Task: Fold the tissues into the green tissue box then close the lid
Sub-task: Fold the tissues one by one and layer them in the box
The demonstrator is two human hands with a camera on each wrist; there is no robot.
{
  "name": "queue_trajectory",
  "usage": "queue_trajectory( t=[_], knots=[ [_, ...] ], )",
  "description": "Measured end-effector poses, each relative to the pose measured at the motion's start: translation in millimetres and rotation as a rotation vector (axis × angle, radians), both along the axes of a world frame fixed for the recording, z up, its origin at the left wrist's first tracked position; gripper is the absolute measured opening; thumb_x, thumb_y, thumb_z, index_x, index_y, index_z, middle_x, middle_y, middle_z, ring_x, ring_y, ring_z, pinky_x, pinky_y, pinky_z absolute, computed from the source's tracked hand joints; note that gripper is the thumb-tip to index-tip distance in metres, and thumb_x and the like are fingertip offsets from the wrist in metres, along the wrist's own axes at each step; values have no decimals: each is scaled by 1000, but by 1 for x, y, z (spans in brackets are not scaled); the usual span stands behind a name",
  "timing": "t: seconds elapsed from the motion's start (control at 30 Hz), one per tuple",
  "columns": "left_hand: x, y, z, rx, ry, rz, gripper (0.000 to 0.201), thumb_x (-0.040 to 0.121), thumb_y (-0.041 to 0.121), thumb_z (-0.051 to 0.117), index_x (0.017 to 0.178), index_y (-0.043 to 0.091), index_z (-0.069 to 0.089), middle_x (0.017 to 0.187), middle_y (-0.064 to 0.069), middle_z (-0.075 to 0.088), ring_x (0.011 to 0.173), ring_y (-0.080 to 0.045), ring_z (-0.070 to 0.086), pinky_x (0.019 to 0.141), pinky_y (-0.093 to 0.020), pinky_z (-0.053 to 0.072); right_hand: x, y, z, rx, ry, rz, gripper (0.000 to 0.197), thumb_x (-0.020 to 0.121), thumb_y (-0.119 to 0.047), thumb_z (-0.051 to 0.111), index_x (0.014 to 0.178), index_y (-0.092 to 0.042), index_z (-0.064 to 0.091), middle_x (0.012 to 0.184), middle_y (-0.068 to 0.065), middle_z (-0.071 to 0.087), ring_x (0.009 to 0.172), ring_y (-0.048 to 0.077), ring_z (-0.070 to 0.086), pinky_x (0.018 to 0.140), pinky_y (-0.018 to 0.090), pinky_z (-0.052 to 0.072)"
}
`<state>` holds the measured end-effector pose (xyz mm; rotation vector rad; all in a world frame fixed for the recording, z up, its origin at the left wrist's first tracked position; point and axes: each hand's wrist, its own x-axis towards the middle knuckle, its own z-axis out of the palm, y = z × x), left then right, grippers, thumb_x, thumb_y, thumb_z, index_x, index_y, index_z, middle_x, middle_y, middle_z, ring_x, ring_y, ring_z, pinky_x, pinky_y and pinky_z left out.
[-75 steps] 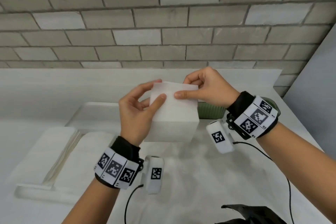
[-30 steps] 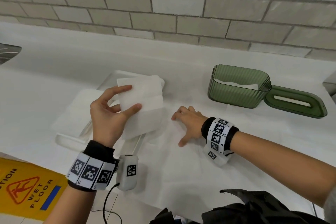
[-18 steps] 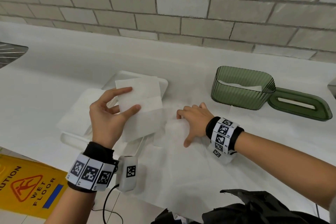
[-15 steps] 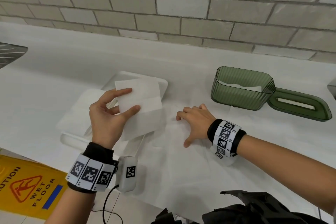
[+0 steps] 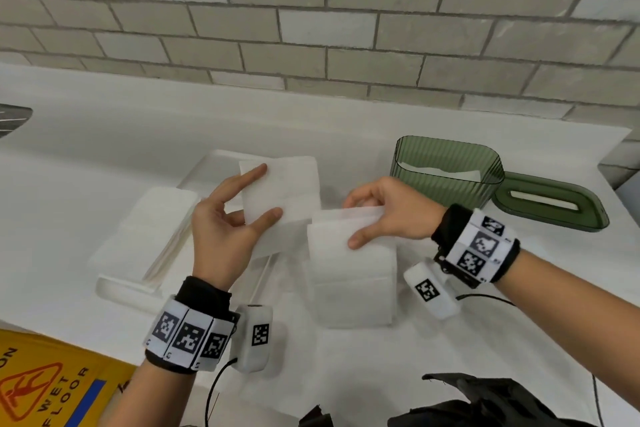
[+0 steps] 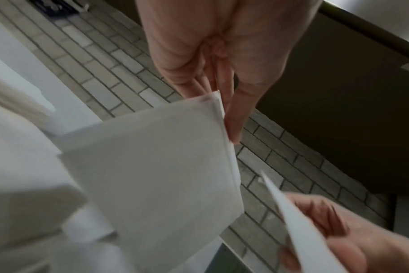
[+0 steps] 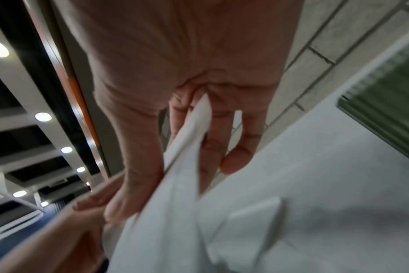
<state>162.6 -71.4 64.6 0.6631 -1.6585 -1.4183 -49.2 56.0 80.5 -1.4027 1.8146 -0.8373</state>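
The left hand (image 5: 225,236) is pinching a folded tissue (image 5: 280,191) while the right hand (image 5: 388,215) is gripping another tissue's (image 5: 349,270) top edge — the green tissue box (image 5: 446,170) is standing open behind on the desk (image 5: 104,149).

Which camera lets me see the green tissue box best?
The head view. The whole green tissue box stands there open on the counter, white tissue inside, its lid lying beside it. The right wrist view catches only a blurry green edge of it. The left wrist view doesn't show it clearly.
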Motion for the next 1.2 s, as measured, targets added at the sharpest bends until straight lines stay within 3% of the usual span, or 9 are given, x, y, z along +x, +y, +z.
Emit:
queue_trajectory(
  t=[0.13,0.27,0.33,0.5,0.7,0.8,0.87,0.97,1.2],
  knots=[
    [-24,20,8,91,84,-44,26,88,17,65,114,14,71,115,3,71,101,-17,70,80,-34,59,-4,9,40,-105,-107,15,39,63,-5,87,93,-15,65,64,4,72,55,13,64,57,21,49],
    [-43,41,16,252,141,-121,27,92,33,53,97,21,77,106,2,74,87,-26,70,60,-32,54,-9,15,60,-220,-132,-31,43,62,0,86,95,-13,61,69,18,71,57,23,66,54,30,52],
    [-49,47,18,280,170,-158,28,90,32,54,94,19,78,104,-1,75,86,-27,71,61,-34,55,-11,15,62,-249,-103,-59,46,60,-5,89,94,-14,60,68,22,69,58,27,66,52,33,51],
    [-56,53,21,258,197,-163,21,81,28,63,87,17,79,89,-6,75,79,-25,71,57,-34,54,-15,20,65,-254,-50,-101,52,56,-10,92,90,-16,53,55,10,65,47,15,59,46,17,41],
    [-60,59,26,257,207,-157,34,85,29,60,58,13,70,64,-10,58,56,-24,58,50,-28,47,-17,22,69,-276,-45,-118,57,54,-11,93,91,-18,49,58,15,66,50,22,60,47,23,44],
    [-63,65,28,232,232,-145,39,85,24,62,46,16,63,49,2,47,48,-16,47,48,-24,41,-17,23,68,-287,-41,-119,58,54,-14,93,90,-21,49,64,26,66,52,36,60,49,30,47],
    [-64,67,29,227,251,-146,44,84,22,66,41,17,59,44,5,41,45,-13,40,48,-22,37,-17,24,68,-289,-42,-125,58,54,-14,93,90,-22,49,63,25,66,56,37,63,49,30,47],
    [-65,67,28,225,283,-134,41,81,24,75,47,6,59,51,-6,41,54,-22,39,51,-27,34,-17,24,67,-307,-60,-129,58,54,-12,93,90,-22,48,62,21,67,55,30,65,49,30,49],
    [-69,70,31,250,307,-58,24,81,11,74,59,3,69,60,-11,56,59,-22,49,53,-26,43,-17,25,67,-358,-65,-139,57,54,-13,93,87,-20,48,60,19,63,54,28,62,50,35,48]
  ],
)
